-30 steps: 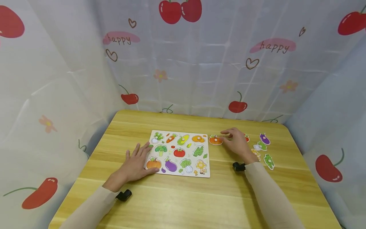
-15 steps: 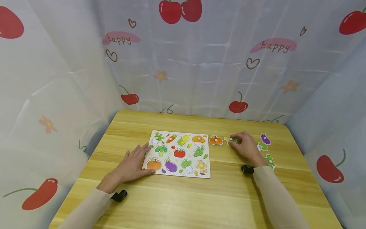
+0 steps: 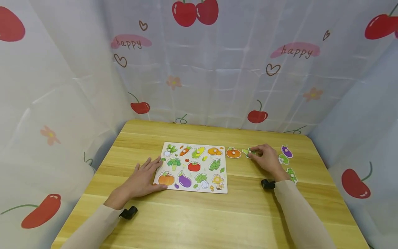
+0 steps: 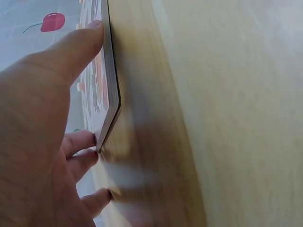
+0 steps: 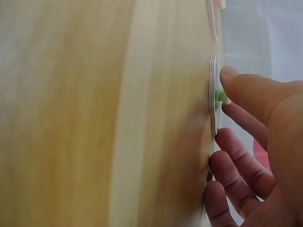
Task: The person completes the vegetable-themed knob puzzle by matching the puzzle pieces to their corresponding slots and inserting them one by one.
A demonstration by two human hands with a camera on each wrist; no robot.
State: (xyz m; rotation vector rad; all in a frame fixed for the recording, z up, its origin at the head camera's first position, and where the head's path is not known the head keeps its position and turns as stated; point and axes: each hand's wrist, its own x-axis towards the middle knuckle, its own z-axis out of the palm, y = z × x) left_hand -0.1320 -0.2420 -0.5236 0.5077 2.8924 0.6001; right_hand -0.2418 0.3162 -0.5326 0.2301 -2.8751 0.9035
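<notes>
My left hand lies at the left edge of the vegetable puzzle board, fingers spread. In the left wrist view the thumb rests on the board's front edge and other fingertips touch its corner and the table. The top row of the board holds knobbed pieces, among them a carrot and corn. Right of the board, my right hand pinches the knob of a broccoli piece between thumb and index finger. That piece lies flat on the table, partly covered by the fingers. A pumpkin piece sits beside the board.
Beyond the right hand lie an eggplant piece, a bok choy piece and a green pea-pod-like piece, partly hidden by the wrist. A cherry-print curtain hangs behind and beside the wooden table.
My right hand has moved right from beside the pumpkin piece to the broccoli piece, then stayed there. The left hand has slid slightly left along the board's edge.
</notes>
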